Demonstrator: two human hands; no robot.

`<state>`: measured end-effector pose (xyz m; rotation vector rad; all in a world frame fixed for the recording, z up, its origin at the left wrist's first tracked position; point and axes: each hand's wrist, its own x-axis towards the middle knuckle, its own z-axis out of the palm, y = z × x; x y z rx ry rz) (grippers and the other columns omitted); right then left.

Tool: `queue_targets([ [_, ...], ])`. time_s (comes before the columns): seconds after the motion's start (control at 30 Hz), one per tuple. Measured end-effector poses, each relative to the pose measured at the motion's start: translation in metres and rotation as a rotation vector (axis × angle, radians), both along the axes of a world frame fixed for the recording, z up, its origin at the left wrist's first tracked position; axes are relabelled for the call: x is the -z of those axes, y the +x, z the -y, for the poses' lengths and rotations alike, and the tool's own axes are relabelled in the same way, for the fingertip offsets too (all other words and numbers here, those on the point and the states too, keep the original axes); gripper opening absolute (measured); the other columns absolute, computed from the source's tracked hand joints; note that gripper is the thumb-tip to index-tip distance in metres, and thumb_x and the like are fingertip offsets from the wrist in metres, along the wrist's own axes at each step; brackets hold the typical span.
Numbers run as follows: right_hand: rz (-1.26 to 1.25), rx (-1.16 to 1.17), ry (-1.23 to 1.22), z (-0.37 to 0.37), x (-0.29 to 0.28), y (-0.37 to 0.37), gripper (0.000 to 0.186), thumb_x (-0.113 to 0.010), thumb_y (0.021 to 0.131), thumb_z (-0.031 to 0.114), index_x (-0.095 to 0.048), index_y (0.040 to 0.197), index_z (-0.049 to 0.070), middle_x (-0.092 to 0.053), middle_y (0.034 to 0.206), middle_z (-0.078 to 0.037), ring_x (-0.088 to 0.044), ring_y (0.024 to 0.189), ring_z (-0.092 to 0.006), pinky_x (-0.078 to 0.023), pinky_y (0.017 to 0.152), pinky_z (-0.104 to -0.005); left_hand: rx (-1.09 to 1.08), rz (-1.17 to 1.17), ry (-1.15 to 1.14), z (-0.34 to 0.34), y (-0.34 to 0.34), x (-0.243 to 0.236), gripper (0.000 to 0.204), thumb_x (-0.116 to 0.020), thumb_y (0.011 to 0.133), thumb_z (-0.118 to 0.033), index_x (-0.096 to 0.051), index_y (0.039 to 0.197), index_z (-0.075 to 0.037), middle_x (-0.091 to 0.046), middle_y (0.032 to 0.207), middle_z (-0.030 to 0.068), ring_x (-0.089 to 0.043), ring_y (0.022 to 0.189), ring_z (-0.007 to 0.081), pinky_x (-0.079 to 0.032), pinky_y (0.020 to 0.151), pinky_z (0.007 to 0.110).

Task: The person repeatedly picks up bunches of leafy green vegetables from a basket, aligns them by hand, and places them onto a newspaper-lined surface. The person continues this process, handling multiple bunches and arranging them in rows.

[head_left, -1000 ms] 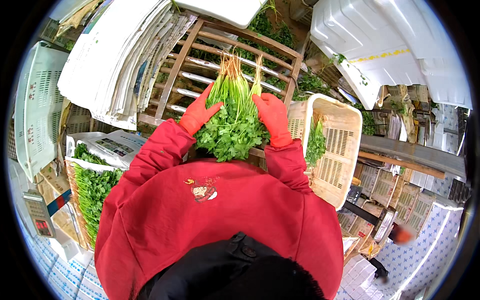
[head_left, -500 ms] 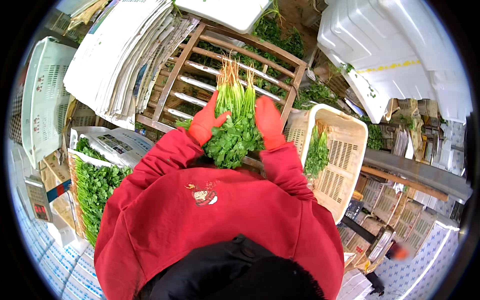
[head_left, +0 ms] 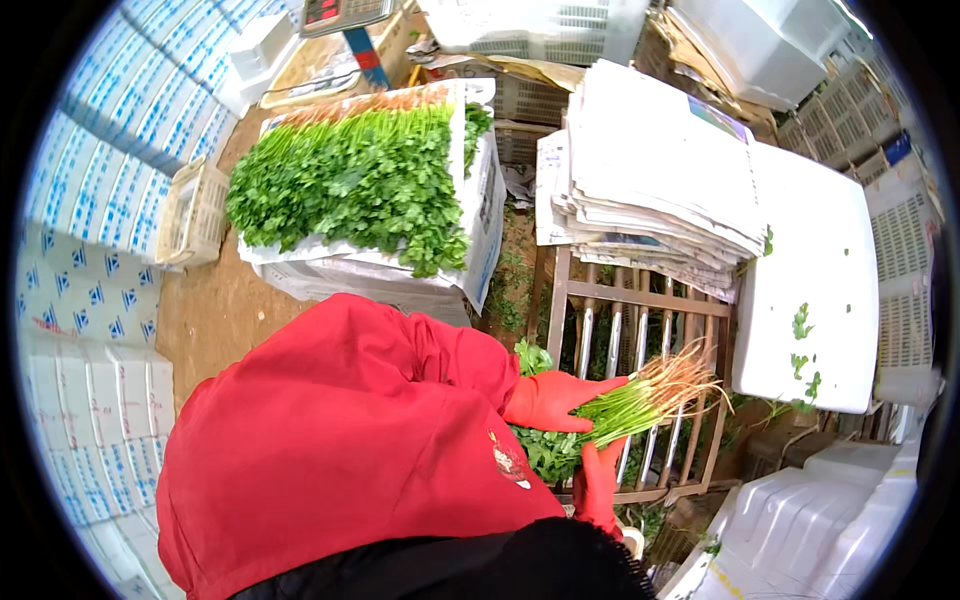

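Note:
A bunch of coriander (head_left: 628, 411), with green stems and orange-brown roots, lies across both my hands above a slatted rack (head_left: 715, 440). Its roots point right and its leaves toward my body. My left hand (head_left: 555, 399), in an orange-red glove, is closed round the stems from the far side. Lower down, my right hand (head_left: 600, 485), gloved alike, grips the bunch from the near side. Part of its leaves is hidden behind the left hand and sleeve.
Beyond my left arm, rows of coriander (head_left: 350, 180) fill a paper-lined box (head_left: 480, 220). A newspaper stack (head_left: 660, 180) rests on the rack's far end, beside a white foam lid (head_left: 810, 270) with leaf scraps. A scale (head_left: 345, 14) and plastic basket (head_left: 193, 213) stand farther off.
My view and body have swung left, bringing the filled box into full view. The bunch, roots formerly pointing away, is lifted between my hands, which have closed on it.

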<state>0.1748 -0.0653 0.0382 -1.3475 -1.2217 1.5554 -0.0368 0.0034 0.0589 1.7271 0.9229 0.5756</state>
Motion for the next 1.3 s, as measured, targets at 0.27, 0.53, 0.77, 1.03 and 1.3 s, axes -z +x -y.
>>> queue_targets([
  [0.27, -0.265, 0.213, 0.073, -0.027, -0.047, -0.164, 0.084, -0.058, 0.104, 0.034, -0.005, 0.163, 0.004, -0.025, 0.164, -0.012, -0.036, 0.143, -0.0241, -0.027, 0.119, -0.0387, -0.197, 0.100, 0.230, 0.017, -0.118, -0.030, 0.113, -0.071, 0.086, -0.046, -0.001, 0.161, 0.000, -0.042, 0.152, 0.0256, -0.054, 0.125, 0.0443, -0.040, 0.103, 0.056],
  [0.53, -0.103, -0.415, 0.355, -0.028, -0.060, -0.417, 0.106, -0.065, 0.095, 0.046, 0.002, 0.161, -0.002, 0.002, 0.166, -0.024, -0.005, 0.153, -0.0348, -0.012, 0.123, -0.0450, -0.608, 0.317, 0.272, 0.072, -0.354, -0.081, 0.129, -0.097, 0.054, -0.033, -0.022, 0.155, -0.004, -0.053, 0.139, 0.0157, -0.051, 0.132, 0.0272, -0.036, 0.113, 0.046],
  [0.77, -0.246, -1.004, 0.668, 0.030, -0.106, -0.567, 0.117, -0.070, 0.089, 0.051, 0.005, 0.161, -0.003, 0.015, 0.164, -0.031, 0.013, 0.154, -0.0400, -0.004, 0.124, -0.0481, -0.848, 0.791, -0.091, 0.161, -0.513, -0.061, 0.090, -0.090, 0.063, -0.001, -0.049, 0.143, -0.004, -0.054, 0.142, 0.0107, -0.054, 0.128, 0.0209, -0.048, 0.106, 0.040],
  [1.03, -0.416, -1.148, 0.716, 0.063, -0.092, -0.628, 0.115, -0.076, 0.083, 0.046, -0.005, 0.161, 0.000, 0.001, 0.161, -0.041, 0.005, 0.152, -0.0548, -0.009, 0.119, -0.0632, -1.069, 0.626, 0.033, 0.238, -0.581, -0.018, 0.049, -0.069, 0.089, -0.025, -0.054, 0.131, -0.004, -0.055, 0.125, 0.0065, -0.051, 0.120, 0.0171, -0.050, 0.100, 0.039],
  [1.3, -0.825, -1.349, 0.164, -0.015, -0.129, -0.590, 0.069, -0.062, 0.096, 0.014, -0.032, 0.157, 0.003, -0.051, 0.149, -0.015, -0.052, 0.134, -0.0257, -0.039, 0.114, -0.0395, -1.183, 1.353, -0.003, 0.265, -0.560, -0.069, 0.054, -0.063, 0.094, -0.040, -0.049, 0.137, -0.011, -0.061, 0.120, 0.0059, -0.056, 0.118, 0.0234, -0.045, 0.105, 0.046],
])
